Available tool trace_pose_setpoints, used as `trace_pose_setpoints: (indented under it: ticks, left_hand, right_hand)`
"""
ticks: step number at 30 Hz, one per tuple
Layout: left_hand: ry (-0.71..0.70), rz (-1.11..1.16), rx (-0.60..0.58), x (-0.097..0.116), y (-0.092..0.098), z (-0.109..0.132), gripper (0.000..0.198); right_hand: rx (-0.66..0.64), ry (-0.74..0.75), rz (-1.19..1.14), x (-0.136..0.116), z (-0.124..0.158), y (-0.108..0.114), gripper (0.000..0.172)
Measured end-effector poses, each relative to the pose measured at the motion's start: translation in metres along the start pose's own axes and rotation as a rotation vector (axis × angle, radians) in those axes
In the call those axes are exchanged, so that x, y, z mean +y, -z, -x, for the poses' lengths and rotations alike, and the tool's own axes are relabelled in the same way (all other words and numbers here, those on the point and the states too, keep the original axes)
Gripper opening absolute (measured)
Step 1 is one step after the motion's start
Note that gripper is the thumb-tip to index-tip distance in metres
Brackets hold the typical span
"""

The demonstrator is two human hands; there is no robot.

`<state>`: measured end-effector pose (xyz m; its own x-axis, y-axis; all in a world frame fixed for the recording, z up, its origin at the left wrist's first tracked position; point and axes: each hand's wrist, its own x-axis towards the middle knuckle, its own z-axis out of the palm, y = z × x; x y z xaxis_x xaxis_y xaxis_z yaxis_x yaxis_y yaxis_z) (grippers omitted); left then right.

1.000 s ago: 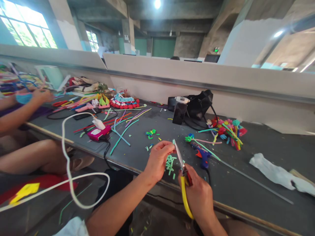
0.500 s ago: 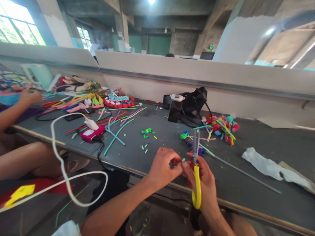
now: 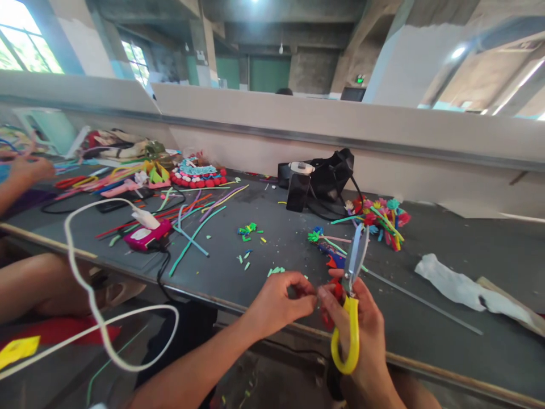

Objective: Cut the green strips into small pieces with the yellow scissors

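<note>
My right hand (image 3: 371, 332) is closed around a pair of scissors (image 3: 353, 318) with a yellow handle loop, the blades pointing up and away from me. Something red shows between its fingers, partly hidden. My left hand (image 3: 279, 301) is pinched, its fingertips meeting those of the right; whatever sits between them is too small or hidden to make out. Just beyond the left hand lie short pale green pieces (image 3: 276, 271). Past the scissors are a green pipe-cleaner tuft (image 3: 315, 234) and a blue fuzzy piece (image 3: 337, 260).
Small green and blue bits (image 3: 247, 229) lie mid-table. Pipe cleaners (image 3: 198, 236) spread near a magenta box (image 3: 147, 234) with a white cable (image 3: 70, 250). A black bag (image 3: 336, 176), phone (image 3: 298, 192) and colourful bundle (image 3: 385, 218) stand behind. Another person's hand (image 3: 32, 170) works at left.
The small green piece at my fingertips no longer shows. My right hand has moved slightly right and down, tilting the scissors rightward. Pale green pieces beyond my left hand have come into view.
</note>
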<state>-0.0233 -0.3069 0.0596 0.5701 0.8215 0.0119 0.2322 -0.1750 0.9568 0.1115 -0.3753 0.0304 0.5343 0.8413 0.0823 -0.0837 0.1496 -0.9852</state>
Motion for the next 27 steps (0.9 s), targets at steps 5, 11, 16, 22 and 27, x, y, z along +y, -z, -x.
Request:
trace_pose_setpoints:
  ticks: [5, 11, 16, 22, 27]
  left_hand:
    - [-0.021, 0.106, 0.023, -0.003, -0.002, -0.002, 0.010]
    - [0.116, 0.499, 0.131, -0.004, 0.004, -0.011, 0.004]
    - [0.094, 1.033, 0.206, -0.006, 0.016, -0.020, 0.009]
    - [0.091, 1.177, 0.189, -0.007, 0.009, -0.022, 0.010]
    - [0.146, 1.178, 0.206, -0.003, 0.005, -0.023, 0.013]
  right_hand:
    - [0.008, -0.020, 0.025, 0.000, -0.001, -0.003, 0.050]
    - [-0.010, 0.091, 0.347, 0.002, 0.000, 0.008, 0.047]
    - [-0.034, 0.561, 0.795, 0.017, 0.004, 0.015, 0.039]
    - [-0.129, 0.688, 0.890, 0.035, 0.006, 0.012, 0.035]
    - [-0.095, 0.702, 0.910, 0.037, 0.008, 0.010, 0.033]
